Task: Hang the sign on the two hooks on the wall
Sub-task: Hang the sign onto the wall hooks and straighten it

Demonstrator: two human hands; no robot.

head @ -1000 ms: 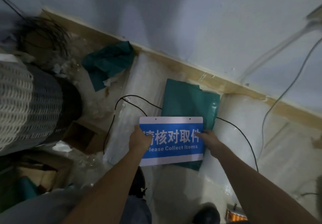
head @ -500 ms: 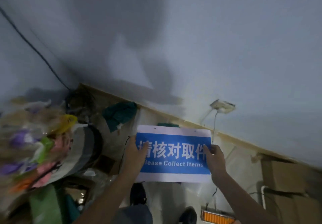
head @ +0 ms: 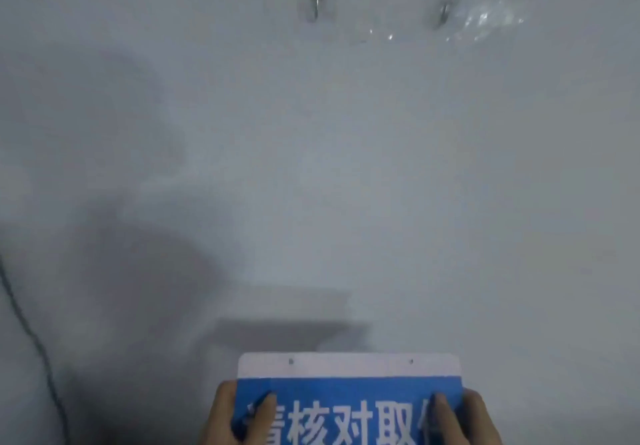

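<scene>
The blue sign (head: 349,396) with white characters and a white top band sits at the bottom of the view, upright, facing me. Two small holes show in its top band. My left hand (head: 228,417) grips its left edge, thumb on the front. My right hand (head: 464,417) grips its right edge the same way. High on the pale wall are two metal hooks, the left hook (head: 314,8) and the right hook (head: 443,13), well above the sign. The sign's lower part is cut off by the frame.
A dark cable (head: 31,334) runs down the wall at the far left. Shiny clear tape or film (head: 485,19) glints beside the right hook. The sign and my arms cast shadows on the wall below centre.
My view has tilted up from the cluttered floor to the wall, bringing the two hooks into sight. Both hands have lifted the sign upward while keeping their hold.
</scene>
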